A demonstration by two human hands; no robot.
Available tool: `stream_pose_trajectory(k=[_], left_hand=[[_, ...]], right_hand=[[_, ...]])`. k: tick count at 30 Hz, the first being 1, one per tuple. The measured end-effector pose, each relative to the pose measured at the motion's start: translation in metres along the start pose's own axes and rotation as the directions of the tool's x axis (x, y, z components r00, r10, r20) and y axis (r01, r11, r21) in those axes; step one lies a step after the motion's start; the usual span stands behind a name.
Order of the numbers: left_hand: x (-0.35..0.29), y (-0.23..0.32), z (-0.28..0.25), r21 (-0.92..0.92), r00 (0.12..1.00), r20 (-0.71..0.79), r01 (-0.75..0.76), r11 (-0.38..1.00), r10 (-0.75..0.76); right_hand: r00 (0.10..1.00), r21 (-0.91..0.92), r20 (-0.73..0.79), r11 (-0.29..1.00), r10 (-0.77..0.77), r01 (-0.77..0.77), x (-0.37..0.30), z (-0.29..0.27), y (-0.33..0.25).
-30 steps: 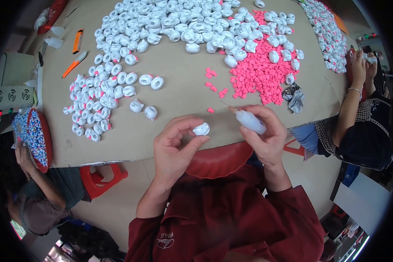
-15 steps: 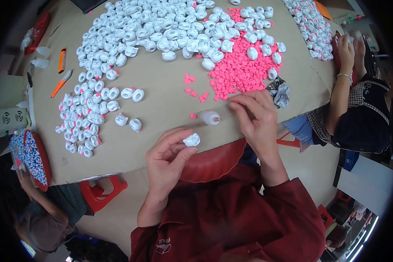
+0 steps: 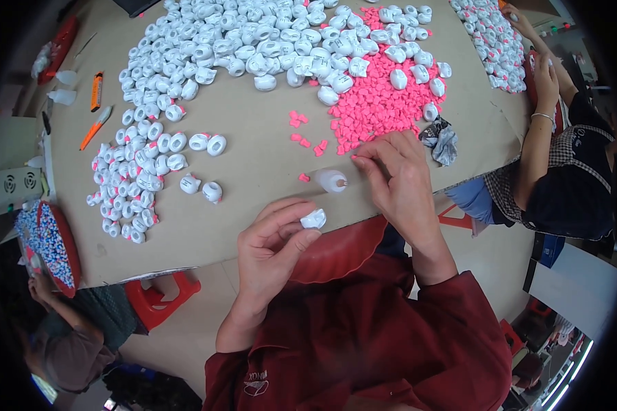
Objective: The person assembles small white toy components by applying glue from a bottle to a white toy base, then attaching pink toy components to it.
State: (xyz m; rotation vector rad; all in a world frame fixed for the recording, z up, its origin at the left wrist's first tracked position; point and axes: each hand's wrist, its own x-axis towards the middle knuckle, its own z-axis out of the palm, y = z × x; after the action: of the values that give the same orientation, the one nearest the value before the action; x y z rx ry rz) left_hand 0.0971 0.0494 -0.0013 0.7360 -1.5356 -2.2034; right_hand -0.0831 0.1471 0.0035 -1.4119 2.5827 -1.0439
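Between the thumb and fingers of my left hand (image 3: 271, 243) is a small white rounded plastic piece (image 3: 313, 218), held over the table's near edge. The fingertips of my right hand (image 3: 403, 179) are pinched on a tiny pink piece (image 3: 354, 157), mostly hidden, at the near edge of the pink pile (image 3: 370, 116). Between my hands stands a small translucent squeeze bottle (image 3: 329, 181) with a brownish tip. One loose pink piece (image 3: 304, 177) lies beside it. A big heap of hollow white pieces (image 3: 233, 41) covers the far table.
To the left is a group of white pieces with pink bits (image 3: 134, 178). Farther left lie an orange box (image 3: 97, 92) and an orange cutter (image 3: 96, 128). Crumpled dark plastic (image 3: 444, 142) sits right of the pink pile. A red basin (image 3: 339, 253) is below the table edge. Co-workers sit at both sides.
My left hand has moved slightly right with the white piece, nearer the bottle. My right hand's fingertips have closed on a pink piece and drawn slightly toward me.
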Motion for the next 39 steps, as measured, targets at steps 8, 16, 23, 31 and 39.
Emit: stream_pose_trajectory(k=[8,16,23,31,39], left_hand=[[0.002,0.002,0.008,-0.065,0.997,0.023,0.074,0.995,-0.072],[0.001,-0.001,0.006,-0.062,0.997,0.022,0.079,0.995,-0.078],[0.003,-0.001,0.005,-0.073,0.994,0.071,0.094,0.993,-0.089],[0.002,-0.006,0.007,-0.003,0.998,0.063,-0.014,1.0,0.014],[0.002,-0.009,0.009,0.017,0.997,0.054,-0.064,0.998,0.063]], right_hand=[[0.983,0.29,-0.022,0.94,-0.182,0.181,-0.027,-0.016,-0.023],[0.967,0.267,0.041,0.935,-0.252,0.232,-0.034,-0.014,-0.024],[0.978,0.31,-0.033,0.928,-0.208,0.208,-0.041,-0.005,-0.024],[0.996,0.386,-0.013,0.919,-0.084,0.083,-0.041,-0.007,-0.024],[0.982,0.408,-0.026,0.895,-0.187,0.181,-0.045,0.001,-0.018]])
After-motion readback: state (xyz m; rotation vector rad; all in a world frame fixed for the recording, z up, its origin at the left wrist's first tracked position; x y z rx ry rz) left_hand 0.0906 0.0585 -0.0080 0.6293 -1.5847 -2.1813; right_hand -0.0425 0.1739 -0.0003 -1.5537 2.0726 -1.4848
